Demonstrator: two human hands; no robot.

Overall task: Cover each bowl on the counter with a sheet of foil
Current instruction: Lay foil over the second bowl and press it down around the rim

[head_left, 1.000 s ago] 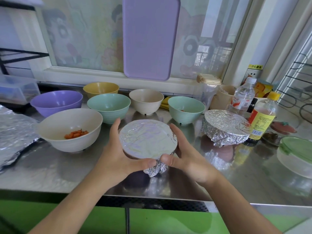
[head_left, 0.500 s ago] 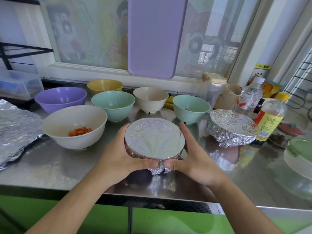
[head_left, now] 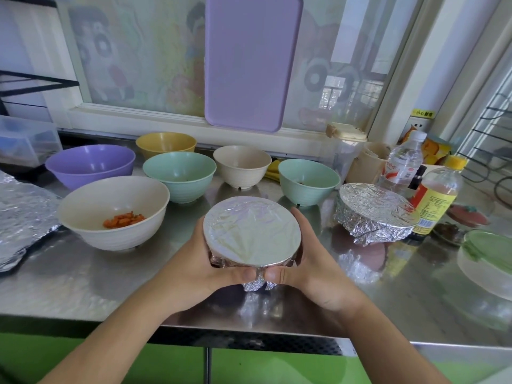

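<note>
foil-covered bowl (head_left: 252,231) clamped by both hands' fingers (head_left: 300,217), six uncovered bowls (head_left: 113,212) behind.

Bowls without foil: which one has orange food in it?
The big cream bowl at the front left, beside the foil sheet. Orange bits lie in its bottom; the other uncovered bowls show none.

The foil-wrapped bowl (head_left: 252,234) hides both hands' fingers behind its sides, its contents cannot be seen, the loose foil sheet (head_left: 19,214) runs off the worktop's left edge out of view, and the bottle labels at the right are too small to read.
</note>
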